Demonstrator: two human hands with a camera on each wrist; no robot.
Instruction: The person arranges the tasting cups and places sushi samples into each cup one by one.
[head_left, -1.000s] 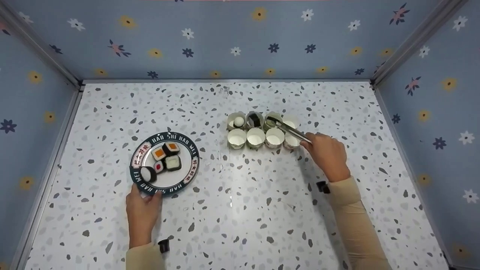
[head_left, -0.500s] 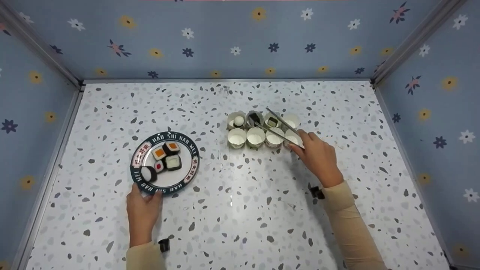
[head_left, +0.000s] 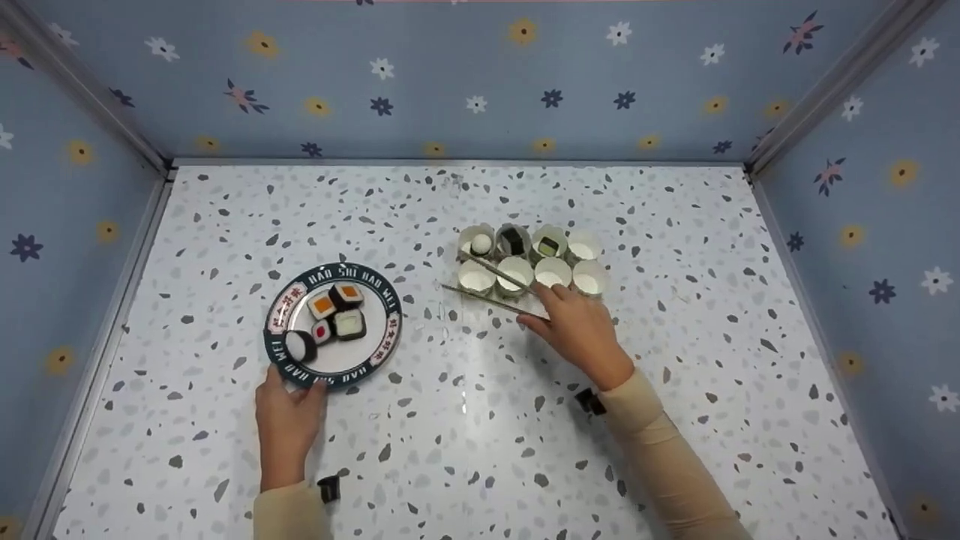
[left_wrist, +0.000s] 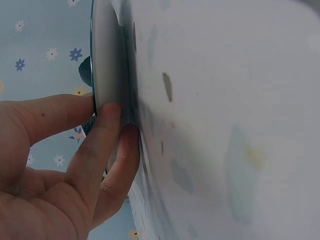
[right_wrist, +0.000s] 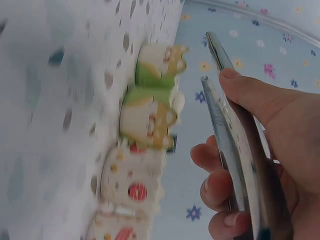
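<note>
My left hand (head_left: 289, 412) grips the near rim of a round plate (head_left: 367, 351), thumb on top and fingers (left_wrist: 92, 145) underneath in the left wrist view. On the plate lie several sushi pieces: two with orange centres (head_left: 322, 305), one pale green (head_left: 349, 325), a small red-centred roll (head_left: 322, 331) and a white-topped one (head_left: 300, 345). My right hand (head_left: 581, 330) holds metal tongs (head_left: 498, 272), their arms spread with nothing between the tips. The tongs pass over the near row of paper cups (head_left: 588, 279), pointing left toward the plate.
Two rows of cups stand right of the plate. Three cups in the far row hold a white-topped piece (head_left: 481, 244), a dark-wrapped piece (head_left: 513, 241) and a green-centred roll (head_left: 548, 246). Flower-patterned walls (head_left: 435, 75) enclose the speckled table (head_left: 420, 465) at the back and sides.
The tongs have released the green-centred roll in the third far cup and spread apart. My right hand has moved left across the cups. The left hand stays at the plate.
</note>
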